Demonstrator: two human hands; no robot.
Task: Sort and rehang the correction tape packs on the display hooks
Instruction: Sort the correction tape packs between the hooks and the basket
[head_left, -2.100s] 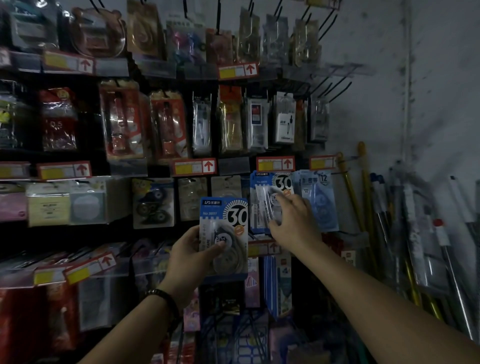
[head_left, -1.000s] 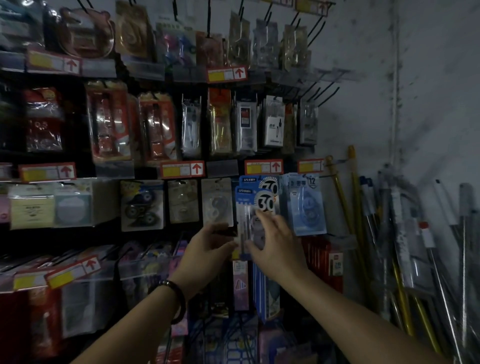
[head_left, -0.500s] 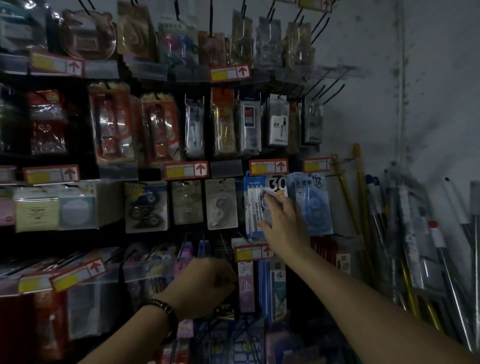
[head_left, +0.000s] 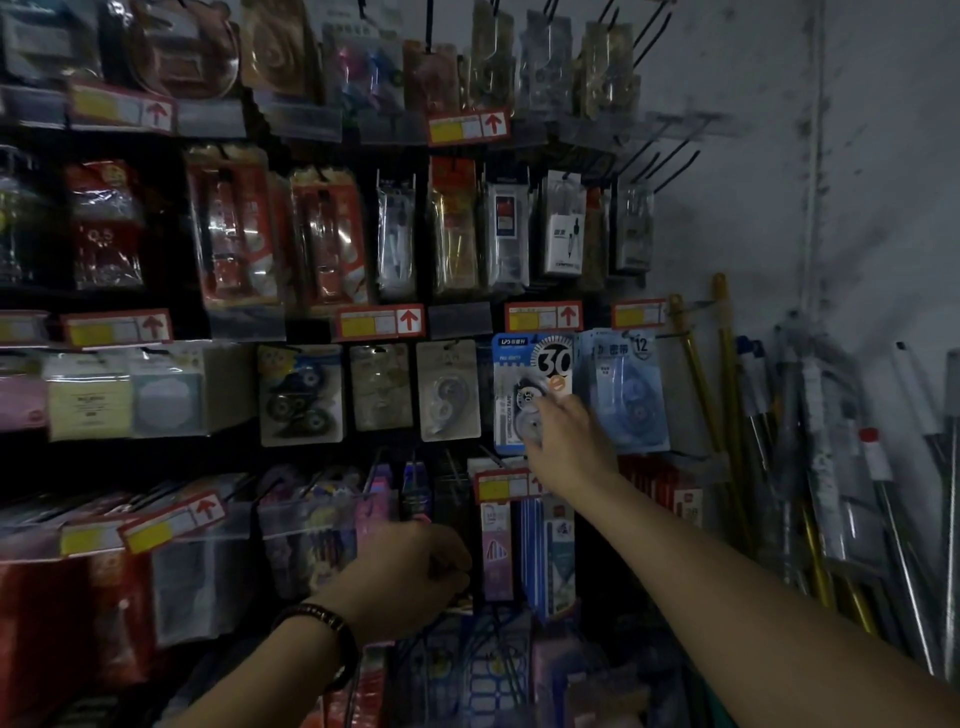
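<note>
Dim pegboard (head_left: 223, 457) | blue "30" pack (head_left: 527, 366) hanging | right fingers (head_left: 553, 409) touch it | left fingers (head_left: 448, 557) curled, grip unclear

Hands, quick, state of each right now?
Left hand: fingers curled; holding anything cannot be told.
Right hand: open, fingers touching the hanging 30 correction tape pack.

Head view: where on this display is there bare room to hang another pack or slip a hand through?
Free: the bare black wire hooks top right, beside the grey wall. A dark strip under the white correction tape pack lets a hand pass. Crowded: the blue "30" pack, touched by the right hand, sits tight against the pale blue "12" pack.
</note>
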